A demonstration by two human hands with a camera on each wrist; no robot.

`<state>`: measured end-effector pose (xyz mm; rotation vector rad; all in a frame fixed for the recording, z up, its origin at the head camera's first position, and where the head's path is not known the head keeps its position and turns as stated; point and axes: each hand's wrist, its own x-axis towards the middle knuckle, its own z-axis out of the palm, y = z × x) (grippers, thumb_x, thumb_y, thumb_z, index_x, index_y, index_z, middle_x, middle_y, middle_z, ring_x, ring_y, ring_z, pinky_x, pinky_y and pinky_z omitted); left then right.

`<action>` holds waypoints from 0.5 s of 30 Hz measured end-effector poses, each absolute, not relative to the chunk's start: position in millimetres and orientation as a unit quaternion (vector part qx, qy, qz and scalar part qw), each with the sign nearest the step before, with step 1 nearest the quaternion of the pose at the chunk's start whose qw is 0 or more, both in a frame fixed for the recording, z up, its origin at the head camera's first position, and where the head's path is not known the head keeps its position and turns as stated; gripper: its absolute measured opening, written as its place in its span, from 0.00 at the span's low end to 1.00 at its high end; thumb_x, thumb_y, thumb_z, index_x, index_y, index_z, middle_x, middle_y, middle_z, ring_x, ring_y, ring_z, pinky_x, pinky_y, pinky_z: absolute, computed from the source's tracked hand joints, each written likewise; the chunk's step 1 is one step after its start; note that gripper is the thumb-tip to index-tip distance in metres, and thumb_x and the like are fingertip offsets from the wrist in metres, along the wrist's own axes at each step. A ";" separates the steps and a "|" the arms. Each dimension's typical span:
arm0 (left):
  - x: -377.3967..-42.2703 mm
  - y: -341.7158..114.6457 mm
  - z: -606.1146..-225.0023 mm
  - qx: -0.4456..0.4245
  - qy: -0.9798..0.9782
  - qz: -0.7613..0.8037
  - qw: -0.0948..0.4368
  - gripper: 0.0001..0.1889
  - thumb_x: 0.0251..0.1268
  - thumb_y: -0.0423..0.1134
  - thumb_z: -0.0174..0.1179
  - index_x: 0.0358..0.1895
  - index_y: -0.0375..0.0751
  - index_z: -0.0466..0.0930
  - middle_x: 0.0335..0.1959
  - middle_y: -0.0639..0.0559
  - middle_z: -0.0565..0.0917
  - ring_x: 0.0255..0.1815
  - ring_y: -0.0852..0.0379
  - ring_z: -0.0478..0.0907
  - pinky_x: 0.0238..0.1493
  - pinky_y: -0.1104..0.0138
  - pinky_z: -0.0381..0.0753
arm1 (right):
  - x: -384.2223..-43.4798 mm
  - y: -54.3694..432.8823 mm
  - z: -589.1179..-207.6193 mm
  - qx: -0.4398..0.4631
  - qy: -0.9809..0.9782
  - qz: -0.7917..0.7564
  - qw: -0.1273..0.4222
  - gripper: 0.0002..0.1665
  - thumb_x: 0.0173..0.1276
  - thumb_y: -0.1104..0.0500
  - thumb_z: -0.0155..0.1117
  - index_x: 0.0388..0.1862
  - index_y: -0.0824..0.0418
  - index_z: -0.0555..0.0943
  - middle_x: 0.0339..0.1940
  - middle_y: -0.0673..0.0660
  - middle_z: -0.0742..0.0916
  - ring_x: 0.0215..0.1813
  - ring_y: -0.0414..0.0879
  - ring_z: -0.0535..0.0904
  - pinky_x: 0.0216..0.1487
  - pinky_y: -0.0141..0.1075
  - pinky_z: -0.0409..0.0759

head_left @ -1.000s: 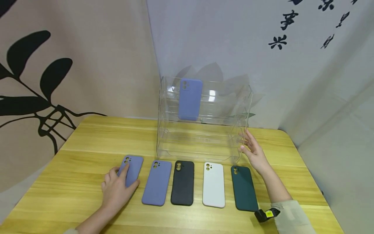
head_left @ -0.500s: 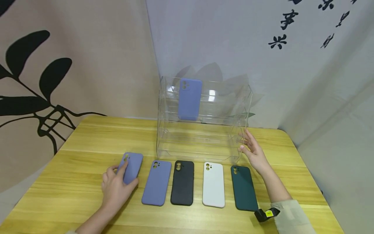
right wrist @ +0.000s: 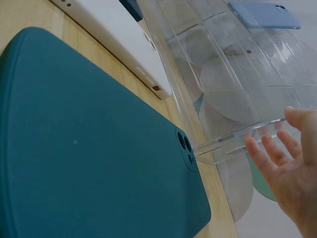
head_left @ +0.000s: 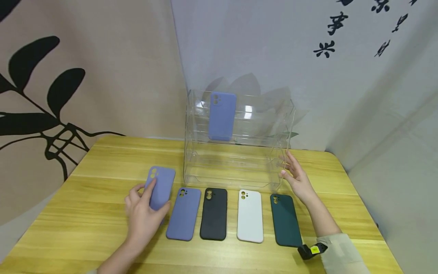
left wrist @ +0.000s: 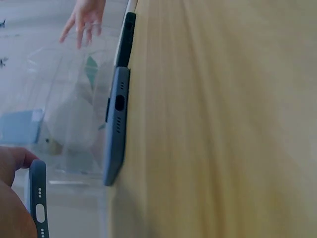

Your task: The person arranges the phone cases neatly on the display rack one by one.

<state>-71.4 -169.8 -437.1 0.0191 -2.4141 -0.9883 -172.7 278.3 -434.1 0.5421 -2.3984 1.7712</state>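
My left hand [head_left: 145,215] grips a light purple phone case [head_left: 162,186], thumb on one long side and fingers on the other, with the case tilted up. The left wrist view shows the lower end of this held case [left wrist: 38,206] from the edge. My right hand [head_left: 298,180] rests against the right side panel of a clear acrylic display rack [head_left: 236,182], its fingers loosely extended. In the right wrist view, the fingertips meet the panel and the thumb [right wrist: 295,116] lies at its edge. Another purple case [head_left: 222,118] stands in the rack's upper tier, left of centre.
In front of the rack lies a row of phone cases: a purple one [head_left: 183,214], a black one [head_left: 213,214], a white one [head_left: 250,216] and a dark green one [head_left: 286,220]. Patterned cloth [head_left: 137,76] hangs behind the wooden table [head_left: 102,182].
My left hand has raised the purple case from the table and moved it forward and slightly right. The right hand stays at the rack, and the other cases have not moved.
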 end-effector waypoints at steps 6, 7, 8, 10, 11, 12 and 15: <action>-73.8 -151.6 -427.1 -0.008 -0.880 -0.385 0.276 0.42 0.34 0.33 0.77 0.63 0.32 0.73 0.57 0.32 0.64 0.50 0.36 0.59 0.43 0.54 0.56 | -171.5 278.1 -432.1 0.176 -0.793 0.581 0.052 0.42 0.73 0.69 0.51 0.79 0.47 0.47 0.71 0.72 0.61 0.66 0.71 0.58 0.52 0.25 0.72; -74.6 -148.7 -425.7 -0.010 -0.878 -0.389 0.278 0.42 0.34 0.33 0.77 0.63 0.32 0.73 0.57 0.33 0.64 0.50 0.36 0.59 0.43 0.54 0.56 | -171.4 278.0 -431.8 0.175 -0.793 0.581 0.051 0.42 0.73 0.68 0.51 0.79 0.47 0.47 0.71 0.72 0.61 0.66 0.71 0.58 0.52 0.25 0.72; -75.5 -146.0 -424.3 -0.011 -0.876 -0.393 0.280 0.42 0.34 0.33 0.78 0.63 0.33 0.73 0.57 0.34 0.64 0.51 0.37 0.59 0.44 0.54 0.56 | -171.2 277.8 -431.3 0.174 -0.793 0.581 0.049 0.42 0.73 0.68 0.51 0.79 0.47 0.47 0.71 0.71 0.61 0.67 0.71 0.58 0.52 0.24 0.71; -77.2 -140.3 -421.6 -0.012 -0.871 -0.403 0.280 0.42 0.34 0.33 0.78 0.63 0.34 0.73 0.58 0.35 0.63 0.51 0.38 0.59 0.43 0.55 0.57 | -170.7 277.8 -430.7 0.171 -0.794 0.582 0.046 0.42 0.74 0.68 0.51 0.79 0.46 0.46 0.72 0.71 0.61 0.67 0.70 0.58 0.53 0.24 0.71; -78.2 -137.3 -420.4 -0.013 -0.869 -0.409 0.280 0.43 0.35 0.33 0.78 0.63 0.35 0.73 0.59 0.36 0.63 0.51 0.39 0.59 0.43 0.56 0.57 | -170.4 277.7 -430.3 0.170 -0.794 0.582 0.045 0.42 0.74 0.68 0.51 0.79 0.46 0.46 0.72 0.71 0.61 0.67 0.70 0.58 0.53 0.24 0.70; -79.2 -134.2 -419.2 -0.015 -0.865 -0.415 0.280 0.42 0.35 0.33 0.78 0.64 0.36 0.73 0.59 0.37 0.63 0.51 0.40 0.59 0.43 0.56 0.58 | -170.2 277.7 -430.1 0.169 -0.794 0.582 0.045 0.42 0.74 0.68 0.51 0.79 0.46 0.46 0.72 0.70 0.61 0.68 0.70 0.57 0.53 0.24 0.70; -82.5 -124.4 -416.0 -0.023 -0.856 -0.430 0.286 0.42 0.36 0.33 0.77 0.64 0.37 0.73 0.60 0.39 0.63 0.50 0.42 0.59 0.42 0.57 0.59 | -169.7 277.5 -429.4 0.169 -0.794 0.583 0.044 0.42 0.74 0.68 0.50 0.79 0.47 0.46 0.72 0.70 0.61 0.68 0.70 0.57 0.53 0.23 0.69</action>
